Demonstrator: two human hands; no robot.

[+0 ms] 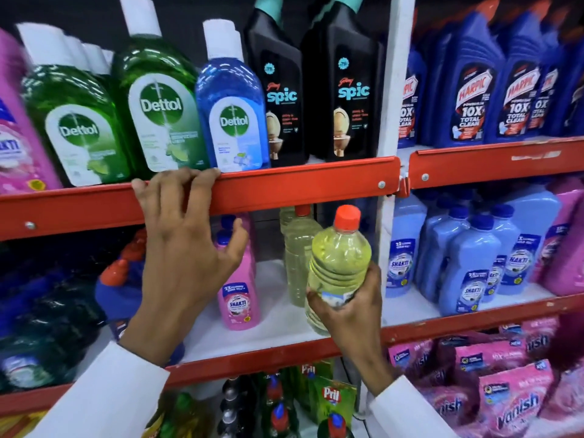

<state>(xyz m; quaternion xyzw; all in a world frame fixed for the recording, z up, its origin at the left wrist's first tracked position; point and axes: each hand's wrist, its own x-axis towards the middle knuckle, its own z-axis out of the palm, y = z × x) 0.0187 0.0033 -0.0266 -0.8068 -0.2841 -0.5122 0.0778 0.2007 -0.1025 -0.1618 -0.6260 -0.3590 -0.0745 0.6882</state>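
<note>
Red-edged shop shelves (309,181) on a white upright (393,90), dark back panel (93,14).

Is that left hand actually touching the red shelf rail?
Touching. Head view: the left hand hooks its fingers over the red shelf rail.

A: Hands?
B: Right hand (347,308) grips a red-capped bottle of yellow liquid (339,260) by its lower half, cap up, slightly tilted. Left hand (186,248) has its fingertips hooked over the red shelf rail (300,184), thumb free below.
A: Behind it?
B: A second yellow bottle (295,257) stands on the white shelf (271,336), with a pink Shakti bottle (238,298) to its left.
A: Above the rail?
B: Green Dettol bottles (158,105), a blue Dettol bottle (234,105), two black Spic bottles (344,90). Right bay: Harpic bottles (471,96) on top, blue Shakti bottles (467,267) below them, Vanish pouches (515,403) lowest.
</note>
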